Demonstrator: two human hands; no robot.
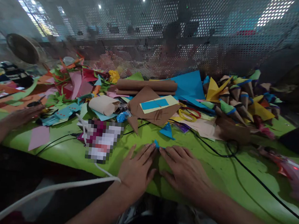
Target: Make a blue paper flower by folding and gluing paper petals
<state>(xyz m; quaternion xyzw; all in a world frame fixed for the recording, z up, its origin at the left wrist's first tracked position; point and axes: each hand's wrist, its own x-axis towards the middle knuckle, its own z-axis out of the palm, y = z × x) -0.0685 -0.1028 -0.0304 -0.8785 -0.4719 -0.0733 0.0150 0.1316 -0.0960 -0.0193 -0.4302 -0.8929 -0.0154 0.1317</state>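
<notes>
My left hand [136, 169] and my right hand [184, 170] lie flat side by side on the green table [213, 167], fingers stretched out. Their fingertips press on a small blue paper piece [157, 143], of which only a corner shows between them. A blue folded paper triangle [167, 131] lies just beyond the fingertips. Neither hand grips anything.
Piles of coloured paper scraps [69, 86], brown paper rolls [146, 85], paper cones [235, 99], yellow scissors [188, 114] and a glue gun [292, 171] with black cables [251, 174] crowd the table. Another person's arm and hand [19, 117] reach in at the left. A white cord [52, 189] runs below.
</notes>
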